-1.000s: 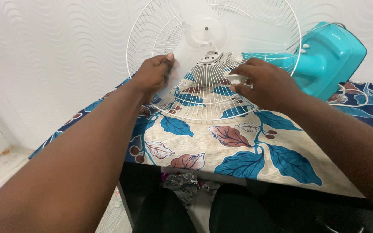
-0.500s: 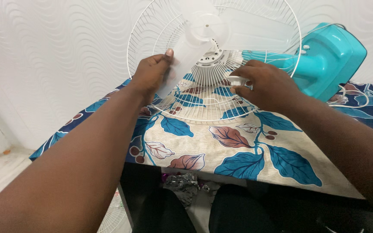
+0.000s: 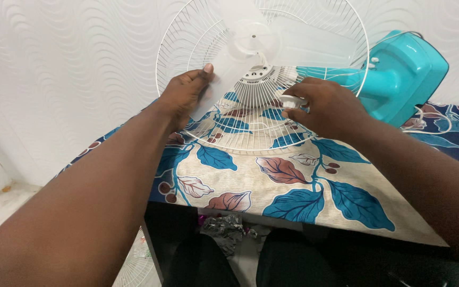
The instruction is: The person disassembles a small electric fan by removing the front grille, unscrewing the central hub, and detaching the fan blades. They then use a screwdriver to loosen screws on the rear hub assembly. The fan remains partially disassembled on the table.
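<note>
A fan lies tilted on the table, its white wire rear guard (image 3: 251, 135) facing me. The translucent white fan blade (image 3: 256, 45) sits on the hub in front of the guard. My left hand (image 3: 184, 95) grips the lower left lobe of the blade, thumb on top. My right hand (image 3: 322, 109) pinches a small white plastic cap (image 3: 289, 100) just right of the hub. The teal fan body (image 3: 407, 72) rests behind the guard at the right.
A cloth with blue and brown leaves (image 3: 293, 186) covers the table. A white cord (image 3: 434, 119) loops beside the fan body. A textured white wall (image 3: 70, 64) stands close behind. Crumpled foil (image 3: 224, 226) and another wire guard (image 3: 134, 266) lie on the floor below.
The view and fan have shifted slightly; my left hand stays on the blade and my right hand has drifted a little left with the cap.
</note>
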